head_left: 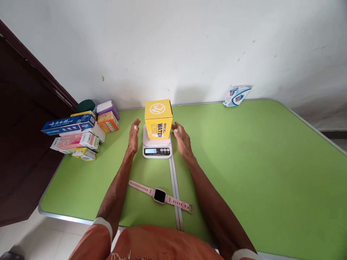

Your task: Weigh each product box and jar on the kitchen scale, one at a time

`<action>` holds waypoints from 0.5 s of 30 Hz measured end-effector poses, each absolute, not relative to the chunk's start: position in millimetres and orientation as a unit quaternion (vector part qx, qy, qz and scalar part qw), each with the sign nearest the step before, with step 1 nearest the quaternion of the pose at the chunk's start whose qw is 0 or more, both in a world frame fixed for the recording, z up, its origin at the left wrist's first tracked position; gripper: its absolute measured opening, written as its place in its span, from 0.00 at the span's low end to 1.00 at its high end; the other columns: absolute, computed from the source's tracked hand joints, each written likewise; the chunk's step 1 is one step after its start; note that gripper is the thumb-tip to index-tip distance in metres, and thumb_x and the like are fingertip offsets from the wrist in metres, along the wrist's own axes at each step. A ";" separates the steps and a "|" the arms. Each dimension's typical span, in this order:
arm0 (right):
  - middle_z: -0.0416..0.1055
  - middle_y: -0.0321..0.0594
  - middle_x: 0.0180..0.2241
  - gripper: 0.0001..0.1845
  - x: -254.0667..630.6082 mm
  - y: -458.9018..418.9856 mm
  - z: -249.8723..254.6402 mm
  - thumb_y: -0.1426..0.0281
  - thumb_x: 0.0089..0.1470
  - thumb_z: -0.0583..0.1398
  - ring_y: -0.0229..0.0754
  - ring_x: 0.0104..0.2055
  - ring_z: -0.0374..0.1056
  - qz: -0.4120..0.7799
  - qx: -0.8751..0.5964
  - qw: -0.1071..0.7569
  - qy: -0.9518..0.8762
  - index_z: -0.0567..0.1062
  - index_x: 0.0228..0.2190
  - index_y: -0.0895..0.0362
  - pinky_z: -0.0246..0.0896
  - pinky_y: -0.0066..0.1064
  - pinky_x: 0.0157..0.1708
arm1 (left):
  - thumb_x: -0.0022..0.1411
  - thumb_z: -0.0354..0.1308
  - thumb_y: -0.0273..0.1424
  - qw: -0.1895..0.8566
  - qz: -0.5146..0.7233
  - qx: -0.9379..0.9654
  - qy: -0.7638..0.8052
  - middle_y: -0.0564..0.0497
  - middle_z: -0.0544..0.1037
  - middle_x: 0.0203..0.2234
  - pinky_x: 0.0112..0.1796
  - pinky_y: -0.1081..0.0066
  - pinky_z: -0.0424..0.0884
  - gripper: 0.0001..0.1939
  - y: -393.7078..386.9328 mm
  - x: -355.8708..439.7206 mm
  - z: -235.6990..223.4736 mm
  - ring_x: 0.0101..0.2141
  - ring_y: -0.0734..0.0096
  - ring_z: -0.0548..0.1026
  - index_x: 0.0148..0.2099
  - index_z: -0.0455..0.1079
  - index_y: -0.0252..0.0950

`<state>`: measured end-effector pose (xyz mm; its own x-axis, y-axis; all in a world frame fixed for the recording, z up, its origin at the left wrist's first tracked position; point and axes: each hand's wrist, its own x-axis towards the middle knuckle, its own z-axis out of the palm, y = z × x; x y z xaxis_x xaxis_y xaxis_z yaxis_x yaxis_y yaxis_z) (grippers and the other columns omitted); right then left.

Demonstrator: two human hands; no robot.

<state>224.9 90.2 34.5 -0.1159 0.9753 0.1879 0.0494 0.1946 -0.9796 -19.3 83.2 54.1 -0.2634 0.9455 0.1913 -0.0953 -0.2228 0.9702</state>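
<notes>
A yellow box [158, 119] with "WATER" printed on its side stands upright on a white digital kitchen scale [145, 140], whose lit display faces me. To the left of the box, apart from it, my left hand [133, 136] holds nothing, its fingers stretched forward. On the other side my right hand [182, 139] is likewise empty, fingers extended close to the box's right face; whether a fingertip touches it I cannot tell. Between my forearms lies a smartwatch [159, 196] with a pink strap spread out flat.
Several cartons, including a long blue box [69, 124] and an orange box [108, 122], are piled at the table's left. A white-and-blue packet [236, 96] leans on the wall at the back right. A metal seam [176, 195] crosses the green table [257, 162].
</notes>
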 end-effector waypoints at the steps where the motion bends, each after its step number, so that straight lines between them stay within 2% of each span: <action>1: 0.66 0.54 0.74 0.57 226.4 89.9 40.6 0.27 0.60 0.54 0.64 0.78 0.59 0.457 -0.442 0.516 -0.574 0.62 0.75 0.51 0.55 0.59 0.77 | 0.60 0.60 0.72 0.397 0.635 0.466 0.471 0.42 0.73 0.71 0.76 0.50 0.53 0.46 81.4 -22.9 60.0 0.76 0.46 0.62 0.66 0.75 0.46; 4: 0.64 0.52 0.75 0.58 229.5 89.5 60.3 0.27 0.57 0.58 0.63 0.79 0.56 0.450 -0.432 0.535 -0.570 0.63 0.75 0.50 0.55 0.57 0.77 | 0.60 0.64 0.69 0.385 0.623 0.507 0.454 0.44 0.71 0.73 0.76 0.51 0.53 0.45 77.0 -29.5 82.1 0.78 0.44 0.58 0.68 0.74 0.48; 9: 0.58 0.48 0.78 0.58 232.4 94.8 84.3 0.31 0.57 0.64 0.61 0.81 0.51 0.455 -0.391 0.516 -0.612 0.58 0.77 0.43 0.53 0.60 0.77 | 0.57 0.69 0.67 0.388 0.599 0.561 0.419 0.44 0.68 0.74 0.77 0.49 0.49 0.46 75.7 -26.1 116.4 0.79 0.42 0.55 0.70 0.72 0.48; 15: 0.50 0.51 0.81 0.71 237.0 110.3 92.5 0.37 0.45 0.76 0.64 0.83 0.46 0.466 -0.381 0.473 -0.644 0.51 0.79 0.42 0.49 0.65 0.77 | 0.46 0.81 0.58 0.405 0.551 0.593 0.424 0.40 0.64 0.76 0.77 0.45 0.47 0.56 81.5 -22.8 132.4 0.79 0.38 0.54 0.72 0.68 0.47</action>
<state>237.0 110.3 92.5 -0.2637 0.9307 0.2533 0.0494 0.2753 -0.9601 -22.8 81.5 132.4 0.0322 0.9501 0.3102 0.0563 -0.3116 0.9485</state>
